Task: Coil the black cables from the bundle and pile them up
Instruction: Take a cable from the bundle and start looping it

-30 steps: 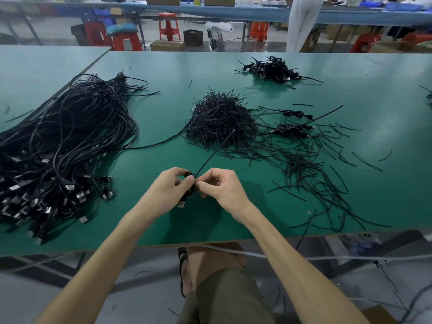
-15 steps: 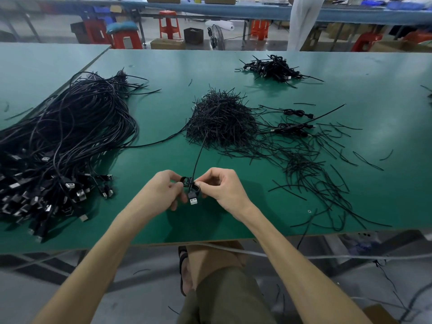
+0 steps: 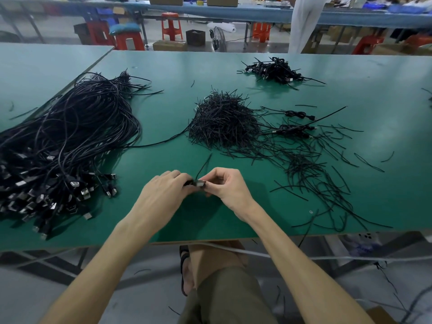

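- On the green table (image 3: 163, 73), the coiled cable (image 3: 195, 183) sits lower centre, between both hands.
- Now the left hand (image 3: 163, 192) rolls over it, fingers curled; the right hand (image 3: 224, 185) pinches its end.
- The tie tail (image 3: 203, 164) looks shorter: nearly bound, I'd say.

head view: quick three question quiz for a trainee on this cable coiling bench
1. True or false: the big bundle of long black cables with silver plugs lies on the right of the green table.
2. What do the left hand and right hand hold between them? A. a small coiled black cable B. scissors C. a red stool
3. Fill in, near or far: the small pile of coiled black cables lies on the ___ side of the heap of short black ties.
Key: 1 false, it is on the left; 2 A; 3 far.
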